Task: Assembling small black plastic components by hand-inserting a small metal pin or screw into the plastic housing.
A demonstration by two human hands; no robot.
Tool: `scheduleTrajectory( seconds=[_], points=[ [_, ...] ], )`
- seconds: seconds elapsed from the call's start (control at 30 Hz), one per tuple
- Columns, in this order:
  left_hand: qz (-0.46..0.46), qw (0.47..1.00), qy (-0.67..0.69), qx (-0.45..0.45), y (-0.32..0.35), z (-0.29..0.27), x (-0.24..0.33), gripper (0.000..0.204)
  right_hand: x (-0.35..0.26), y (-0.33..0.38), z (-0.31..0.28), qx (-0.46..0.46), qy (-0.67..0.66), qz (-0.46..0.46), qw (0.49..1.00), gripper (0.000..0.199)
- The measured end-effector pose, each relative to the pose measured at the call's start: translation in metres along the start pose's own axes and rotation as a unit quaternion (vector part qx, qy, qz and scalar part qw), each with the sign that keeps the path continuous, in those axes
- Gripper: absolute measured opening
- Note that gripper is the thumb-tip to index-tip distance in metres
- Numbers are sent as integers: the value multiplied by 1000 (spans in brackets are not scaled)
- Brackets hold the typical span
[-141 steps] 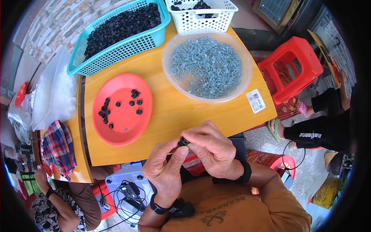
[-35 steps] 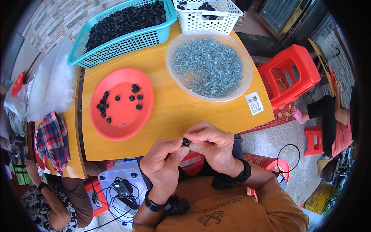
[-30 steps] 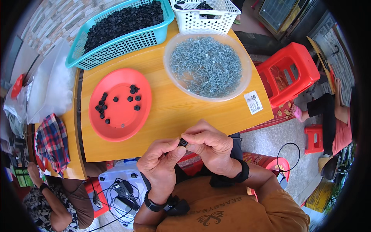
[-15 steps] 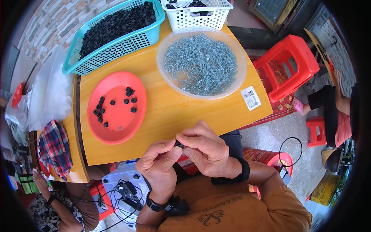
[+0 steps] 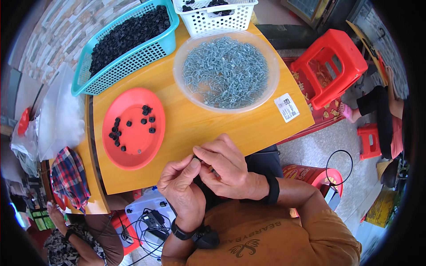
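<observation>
My left hand (image 5: pixel 179 181) and my right hand (image 5: pixel 224 166) meet over the near edge of the wooden table (image 5: pixel 199 126). Their fingertips pinch one small black part (image 5: pixel 196 158), which is mostly hidden between the fingers. In front of my hands a clear round bowl (image 5: pixel 186 91) holds many silver screws (image 5: pixel 226 71). To the left lies a red plate (image 5: pixel 133 148) with several small black caps (image 5: pixel 148 119) scattered on it.
A teal basket (image 5: pixel 153 51) full of black caps and a white basket (image 5: pixel 215 20) stand at the far side. Red plastic stools (image 5: pixel 330 66) are on the right. Another person sits at lower left (image 5: pixel 75 239). Clear plastic bags (image 5: pixel 57 117) lie at the left.
Both hands have stayed pinched together at the table's near edge, shifting only slightly. The view has drifted a little.
</observation>
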State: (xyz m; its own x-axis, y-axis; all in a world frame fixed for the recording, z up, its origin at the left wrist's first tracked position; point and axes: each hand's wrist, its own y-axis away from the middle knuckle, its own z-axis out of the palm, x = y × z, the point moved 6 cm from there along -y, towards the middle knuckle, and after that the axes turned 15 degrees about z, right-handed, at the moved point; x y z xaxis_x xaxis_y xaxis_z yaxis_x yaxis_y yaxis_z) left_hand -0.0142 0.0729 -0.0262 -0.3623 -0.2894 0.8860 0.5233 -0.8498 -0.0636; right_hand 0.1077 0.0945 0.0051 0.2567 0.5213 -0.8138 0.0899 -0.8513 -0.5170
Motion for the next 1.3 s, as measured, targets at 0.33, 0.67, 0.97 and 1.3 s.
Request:
scheduleTrajectory(
  seconds=[0.33,0.67,0.97,1.3],
  points=[
    [27,999,-39,-12,-3,3,4,7,1,-6,-3,33,0,-28,999,41],
    [43,997,-52,-26,-3,8,9,5,2,-9,-5,31,0,-37,999,38],
    [54,997,-52,-36,0,6,10,5,1,-10,-7,9,-4,-59,998,36],
    [57,997,-32,-35,7,10,13,7,-3,-12,-10,-1,-11,-79,997,30]
  ],
)
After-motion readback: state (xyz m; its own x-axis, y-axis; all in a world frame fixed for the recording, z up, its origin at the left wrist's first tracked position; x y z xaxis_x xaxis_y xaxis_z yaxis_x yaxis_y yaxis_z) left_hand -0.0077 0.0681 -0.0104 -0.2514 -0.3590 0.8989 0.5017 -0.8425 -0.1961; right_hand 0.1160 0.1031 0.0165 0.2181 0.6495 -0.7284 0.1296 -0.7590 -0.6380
